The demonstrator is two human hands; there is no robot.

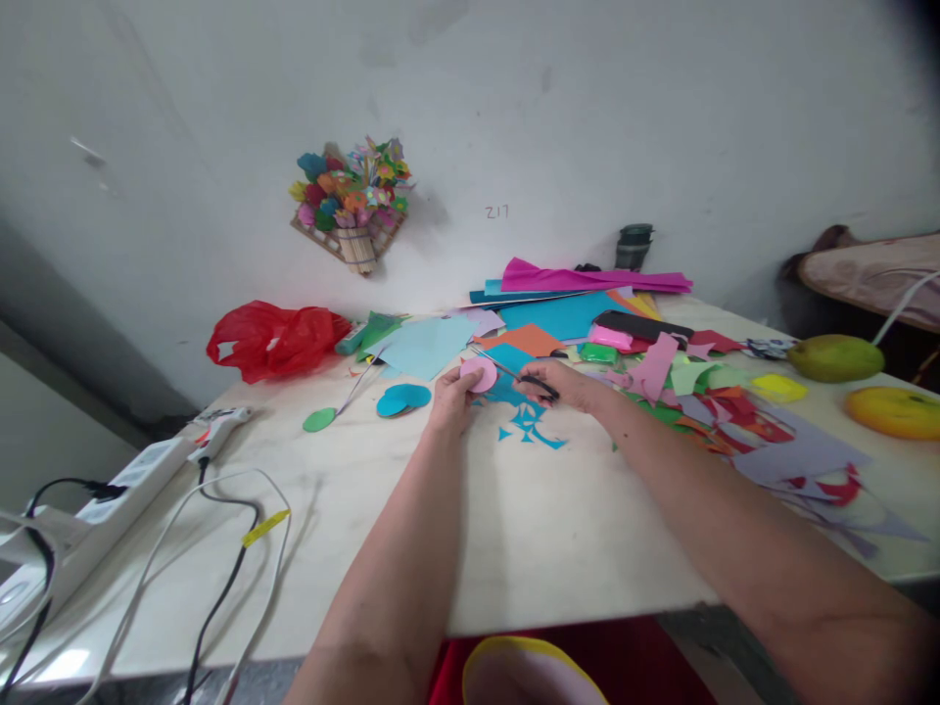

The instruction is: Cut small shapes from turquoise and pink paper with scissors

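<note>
My left hand (453,399) pinches a pink paper circle (481,373) near the middle of the table. In my right hand (562,384) is a pair of scissors (539,383), fingers wrapped round the dark handles, its blades pointing left just above the circle. Whether the blades touch the pink paper I cannot tell. Under the scissors lies a blue paper sheet (506,360), with small blue offcuts (530,423) in front of it. Blue paper circles (402,399) overlap to the left of my left hand, and a green circle (319,420) lies farther left.
Coloured paper scraps (741,421) spread across the right side, near a green mango (837,358) and a yellow fruit (892,410). A black phone-like object (642,326) lies behind. A red plastic bag (271,338) sits back left; a power strip (136,475) and cables occupy the left edge.
</note>
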